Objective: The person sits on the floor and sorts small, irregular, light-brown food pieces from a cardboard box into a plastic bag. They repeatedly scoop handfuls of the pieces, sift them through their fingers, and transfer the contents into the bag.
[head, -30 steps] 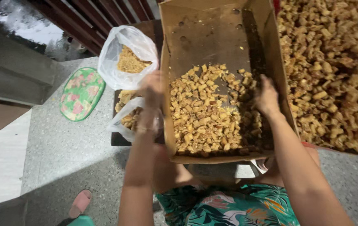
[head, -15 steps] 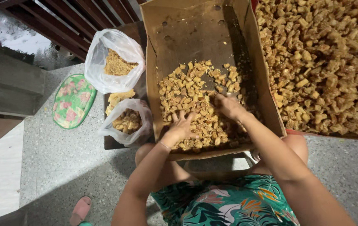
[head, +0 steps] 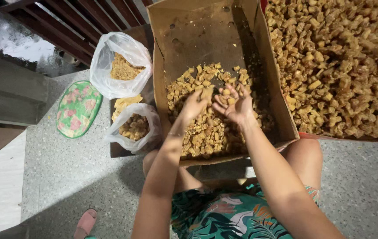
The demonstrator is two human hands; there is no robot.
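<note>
Reading left to right. I am seeing a green oval floral-patterned mat [head: 78,109] lying on the grey speckled floor [head: 65,177], well apart from the work. Beside it, the larger clear plastic bag [head: 119,64] is holding fine golden crumbs; just below, the smaller clear plastic bag [head: 135,128] is holding darker brown chunks, with a few pale flakes lying between the two bags.

Change since a second ago: both hands were resting at the box edges; they are now meeting over the heap, lifted slightly above it. I am judging that sorting is under way, pieces being picked out of the pile.

The left hand [head: 194,106] is pinching one tan piece between its fingertips. The right hand [head: 234,102] is lying cupped, palm up, cradling several small golden-brown fried chunks [head: 206,132]. The bulk of these chunks is sitting in the near half of the open brown cardboard box [head: 197,35]; its far half is showing bare, grease-spotted card.

At right, a second large container [head: 343,66] is brimming with the same chunks.
</note>
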